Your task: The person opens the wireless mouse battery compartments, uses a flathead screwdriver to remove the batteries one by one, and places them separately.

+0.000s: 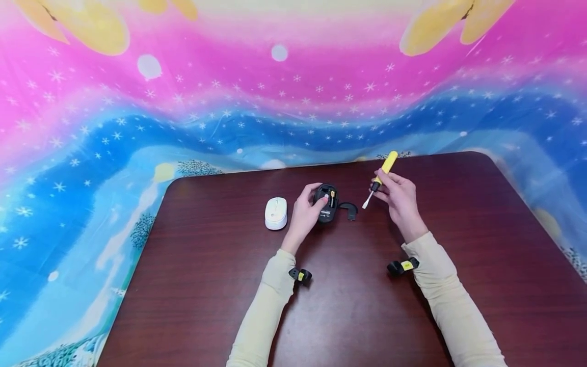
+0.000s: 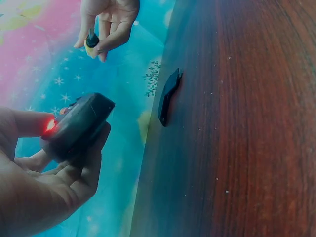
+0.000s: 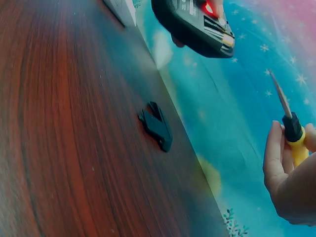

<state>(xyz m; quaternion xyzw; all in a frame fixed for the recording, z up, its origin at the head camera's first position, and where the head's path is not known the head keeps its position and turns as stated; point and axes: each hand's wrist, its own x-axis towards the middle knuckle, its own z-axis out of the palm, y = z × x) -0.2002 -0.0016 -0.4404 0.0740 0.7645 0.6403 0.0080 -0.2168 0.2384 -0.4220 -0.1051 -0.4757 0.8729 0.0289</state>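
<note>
My left hand (image 1: 306, 211) grips a black computer mouse (image 1: 326, 215), underside up, with the thumb on its base. A gold-coloured battery (image 1: 333, 198) shows in the mouse's uncovered compartment, and red light glows by the thumb in both wrist views. My right hand (image 1: 400, 200) holds a screwdriver (image 1: 389, 162) by its yellow handle; the metal tip (image 3: 279, 94) points down toward the table in the head view. Between the hands, the black battery cover (image 1: 350, 210) lies on the table, right of the mouse. It shows in the left wrist view as a thin dark piece (image 2: 170, 98).
A white mouse (image 1: 276, 213) sits on the dark brown wooden table (image 1: 339, 316), left of my left hand. Behind the table hangs a pink and blue patterned cloth (image 1: 293, 102). Each wrist carries a black strap.
</note>
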